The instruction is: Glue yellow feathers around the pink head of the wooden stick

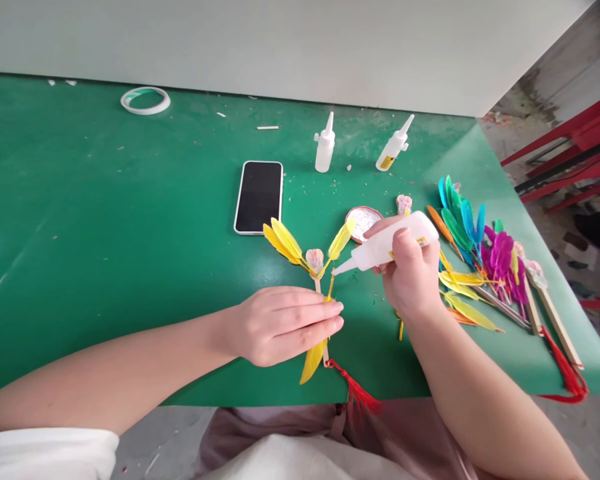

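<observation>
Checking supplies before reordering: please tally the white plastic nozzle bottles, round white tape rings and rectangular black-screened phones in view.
White plastic nozzle bottles: 3 (1 in the right hand)
Round white tape ring: 1
Rectangular black-screened phone: 1
Total: 5

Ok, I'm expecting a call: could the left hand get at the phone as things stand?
Probably yes: the phone lies ahead of the left hand, mostly unobstructed, though that hand partly covers a yellow feather.

Head-worn view, forward and down
</observation>
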Motion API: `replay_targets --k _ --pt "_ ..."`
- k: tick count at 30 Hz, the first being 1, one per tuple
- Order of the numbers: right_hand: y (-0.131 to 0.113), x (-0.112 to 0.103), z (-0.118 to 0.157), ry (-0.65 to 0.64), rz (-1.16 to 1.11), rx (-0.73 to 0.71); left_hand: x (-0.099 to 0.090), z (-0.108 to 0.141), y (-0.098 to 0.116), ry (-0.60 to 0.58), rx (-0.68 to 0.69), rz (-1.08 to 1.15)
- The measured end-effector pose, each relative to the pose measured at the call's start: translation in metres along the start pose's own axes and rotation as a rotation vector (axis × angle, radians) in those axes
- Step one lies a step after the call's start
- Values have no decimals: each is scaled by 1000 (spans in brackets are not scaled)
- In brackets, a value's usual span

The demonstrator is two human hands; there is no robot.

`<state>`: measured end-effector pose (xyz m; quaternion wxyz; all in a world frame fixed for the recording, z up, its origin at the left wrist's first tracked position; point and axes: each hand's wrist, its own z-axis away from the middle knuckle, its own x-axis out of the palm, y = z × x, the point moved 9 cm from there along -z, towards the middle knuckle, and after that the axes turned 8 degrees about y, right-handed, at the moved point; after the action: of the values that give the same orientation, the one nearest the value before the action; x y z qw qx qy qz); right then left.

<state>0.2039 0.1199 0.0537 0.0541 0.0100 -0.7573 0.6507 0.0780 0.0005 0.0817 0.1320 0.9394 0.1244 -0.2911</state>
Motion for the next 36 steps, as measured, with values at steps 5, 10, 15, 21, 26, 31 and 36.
replay_targets --k 5,10,15,21,26,31,36 --pt "2 12 1 -111 -68 53 2 1 1 -10 11 -1" --pt "11 0 -6 20 -103 116 2 0 0 -6 9 -12" --pt "17 6 -4 -56 -131 153 1 -2 0 -16 0 3" --pt "22 27 4 -291 -201 290 2 -1 -3 -13 -12 16" --pt "3 -7 -18 -79 -315 197 -10 -3 -16 33 -133 0" --pt "-13 -44 -16 -26 -257 138 -43 -11 -81 248 -764 18" --pt "0 -73 -8 65 -5 81 -18 -18 -140 184 -1143 314"
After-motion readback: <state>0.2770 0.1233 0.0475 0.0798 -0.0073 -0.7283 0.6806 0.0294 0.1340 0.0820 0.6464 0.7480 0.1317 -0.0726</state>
